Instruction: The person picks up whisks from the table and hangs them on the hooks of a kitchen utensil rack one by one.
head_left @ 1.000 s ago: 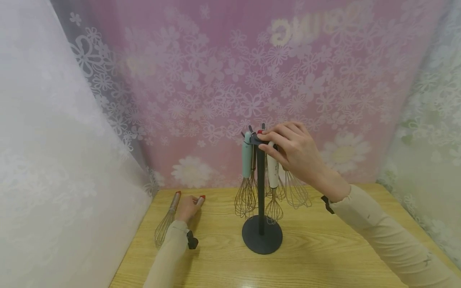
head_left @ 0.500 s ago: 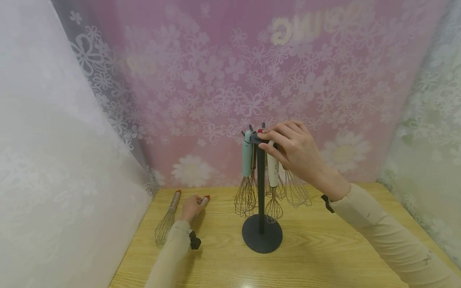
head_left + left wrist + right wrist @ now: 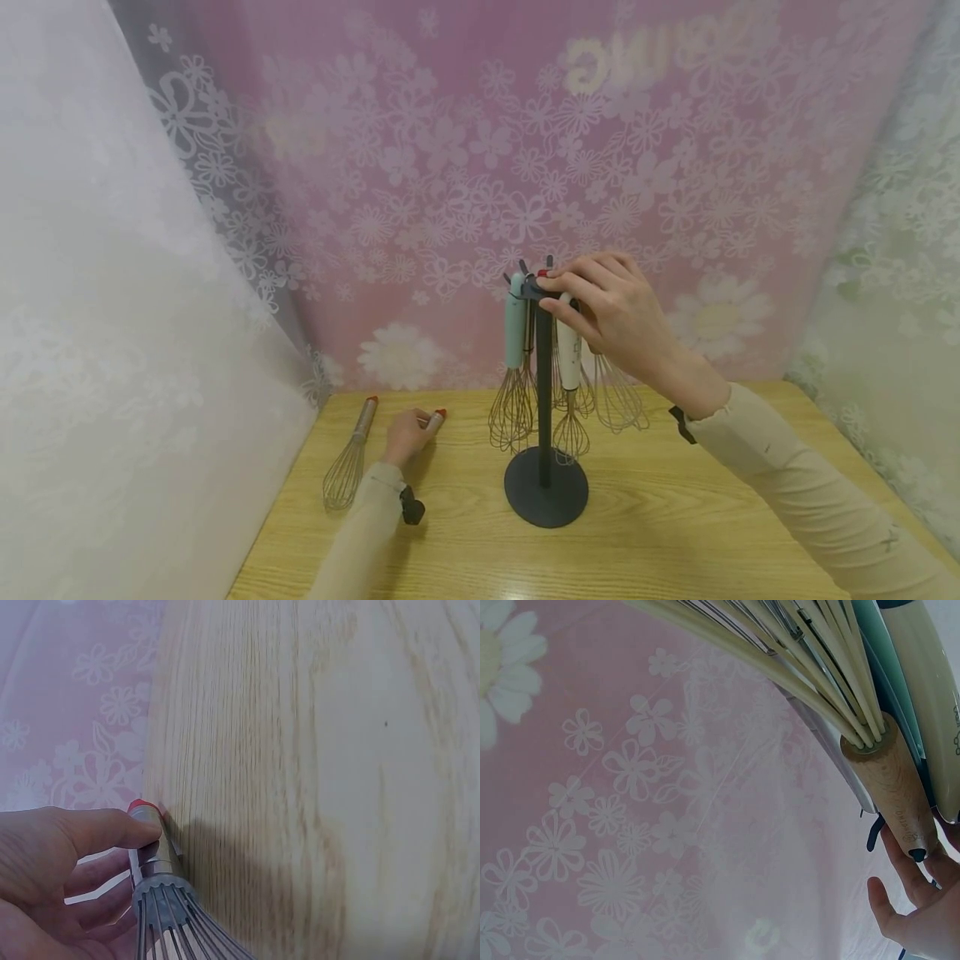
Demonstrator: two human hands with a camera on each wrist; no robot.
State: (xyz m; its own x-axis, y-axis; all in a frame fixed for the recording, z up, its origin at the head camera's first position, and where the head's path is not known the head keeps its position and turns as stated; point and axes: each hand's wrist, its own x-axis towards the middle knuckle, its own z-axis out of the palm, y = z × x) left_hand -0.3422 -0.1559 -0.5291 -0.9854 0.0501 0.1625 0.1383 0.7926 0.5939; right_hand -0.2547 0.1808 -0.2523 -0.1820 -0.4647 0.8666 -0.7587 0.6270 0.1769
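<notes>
In the head view my left hand (image 3: pixel 405 435) holds a steel whisk (image 3: pixel 436 423) with a red tip at the table's back left. The left wrist view shows my thumb and fingers round its metal handle (image 3: pixel 159 851), wires pointing toward me. My right hand (image 3: pixel 624 310) grips the top of a black whisk stand (image 3: pixel 545 492), with fingertips on its hub and thumb lower. Several whisks hang from it, including a mint-handled whisk (image 3: pixel 514 329) and a white-handled whisk (image 3: pixel 569 358). A wooden-handled whisk (image 3: pixel 891 787) hangs by my right fingers in the right wrist view.
Another steel whisk (image 3: pixel 347 467) with a red tip lies on the wooden table (image 3: pixel 675 517), left of my left hand. A pink flowered curtain (image 3: pixel 420 208) backs the table, and a pale sheet (image 3: pixel 150 333) stands along the left.
My left hand has shifted a little to the right with its whisk, away from the other lying whisk. My right hand stays at the top of the stand.
</notes>
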